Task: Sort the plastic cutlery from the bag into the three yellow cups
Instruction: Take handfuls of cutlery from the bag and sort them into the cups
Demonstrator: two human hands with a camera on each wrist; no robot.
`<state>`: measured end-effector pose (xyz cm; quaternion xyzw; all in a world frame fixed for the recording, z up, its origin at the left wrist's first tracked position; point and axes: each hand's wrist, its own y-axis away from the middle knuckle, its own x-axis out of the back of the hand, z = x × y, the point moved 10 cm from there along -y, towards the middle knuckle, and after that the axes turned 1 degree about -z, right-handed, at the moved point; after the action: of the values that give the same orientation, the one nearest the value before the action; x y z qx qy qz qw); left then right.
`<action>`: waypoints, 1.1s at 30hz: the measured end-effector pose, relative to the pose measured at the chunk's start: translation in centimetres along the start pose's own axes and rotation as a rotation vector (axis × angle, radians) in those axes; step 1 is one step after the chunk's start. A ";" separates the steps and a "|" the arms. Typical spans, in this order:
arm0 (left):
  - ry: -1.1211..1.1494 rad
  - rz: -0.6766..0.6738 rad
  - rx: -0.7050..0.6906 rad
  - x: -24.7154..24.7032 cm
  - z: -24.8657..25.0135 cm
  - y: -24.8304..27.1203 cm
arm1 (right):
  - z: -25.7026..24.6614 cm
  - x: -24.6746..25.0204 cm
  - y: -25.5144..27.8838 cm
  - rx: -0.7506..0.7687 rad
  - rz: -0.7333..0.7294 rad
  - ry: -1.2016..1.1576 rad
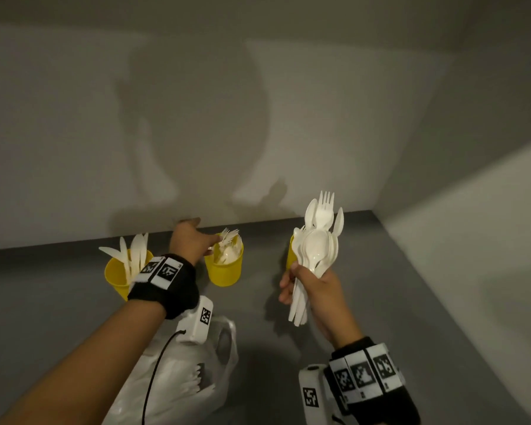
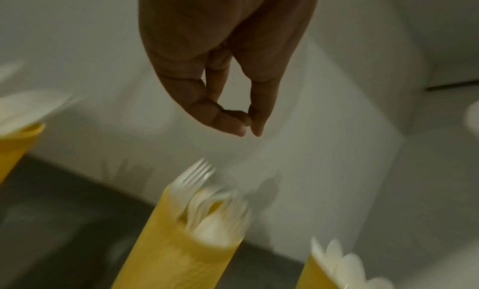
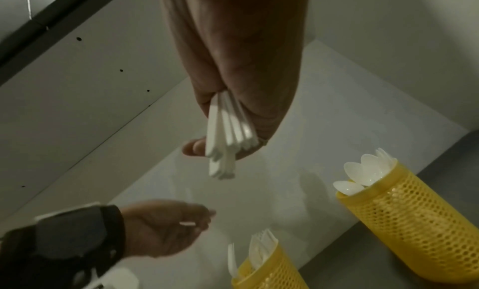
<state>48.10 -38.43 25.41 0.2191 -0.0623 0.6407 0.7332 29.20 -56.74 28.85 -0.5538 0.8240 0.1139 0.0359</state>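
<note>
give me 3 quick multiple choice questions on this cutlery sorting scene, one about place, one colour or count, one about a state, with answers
1. Where does the white plastic bag lie?
A. on the grey surface, nearer the person than the cups
B. inside a cup
C. hanging on the wall

2. What colour are the cups?
A. blue
B. yellow
C. black

3. What is the right hand doing?
A. resting flat on the surface
B. gripping a bundle of cutlery
C. lifting a cup

Answers:
1 A, the head view shows it crumpled under the left forearm, in front of the cups.
2 B, the left cup and middle cup are both yellow.
3 B, its fingers curl round the bundle of cutlery by the handles.
</note>
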 end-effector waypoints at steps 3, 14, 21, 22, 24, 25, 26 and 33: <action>0.154 0.012 -0.129 1.4 4.3 4.1 | 0.0 -0.4 0.6 -0.017 -0.004 0.003; 0.222 -0.268 -0.292 -7.5 7.6 18.5 | -2.2 0.5 2.3 0.233 0.101 0.129; 0.068 -0.073 -0.394 -7.7 7.2 19.1 | -2.6 1.6 2.8 0.266 0.145 0.081; 0.078 -0.055 -0.413 -7.6 7.3 19.2 | -2.8 1.5 2.7 0.265 0.149 0.139; 0.120 -0.049 -0.440 -7.6 7.4 19.5 | -3.0 1.5 2.9 0.269 0.143 0.184; 0.122 -0.041 -0.455 -7.5 7.4 19.6 | -3.0 1.3 3.0 0.282 0.137 0.208; 0.111 -0.022 -0.477 -7.3 7.5 19.8 | -3.0 1.2 3.1 0.288 0.132 0.196; 0.270 -0.128 -0.423 -6.4 7.4 19.1 | -2.6 0.3 3.0 0.281 0.000 0.234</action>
<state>29.96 -45.64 34.25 -0.0234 -0.0825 0.5891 0.8035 26.44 -56.54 31.77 -0.5530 0.8303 -0.0676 0.0167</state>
